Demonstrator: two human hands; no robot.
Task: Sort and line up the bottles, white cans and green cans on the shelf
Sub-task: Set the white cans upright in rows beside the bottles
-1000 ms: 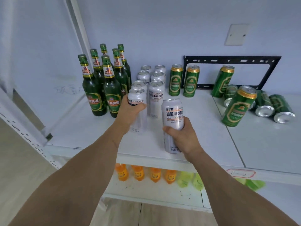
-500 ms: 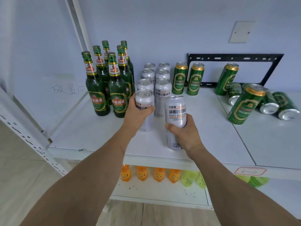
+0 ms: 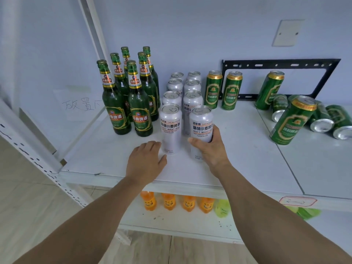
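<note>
Several green beer bottles [image 3: 140, 103] stand in two rows at the left of the white shelf [image 3: 106, 149]. Right of them, white cans stand in two columns. My right hand [image 3: 208, 147] grips the front white can [image 3: 201, 122] of the right column, upright on the shelf. My left hand [image 3: 145, 160] lies flat with relaxed fingers just below and left of the front left white can [image 3: 170, 128], holding nothing. Two green cans [image 3: 222, 89] stand upright behind the white cans. Further right stand two more green cans [image 3: 293, 121], and several others [image 3: 323, 121] lie on their sides.
A black metal frame [image 3: 282, 63] leans against the back wall behind the green cans. Orange bottles [image 3: 167, 201] and green packets [image 3: 222, 207] sit on the lower shelf. A white upright post [image 3: 28, 151] borders the shelf on the left. A label [image 3: 298, 201] sticks to the shelf's front edge.
My left hand let go of the front left white can and dropped back onto the shelf. My right hand moved its white can forward beside that can.
</note>
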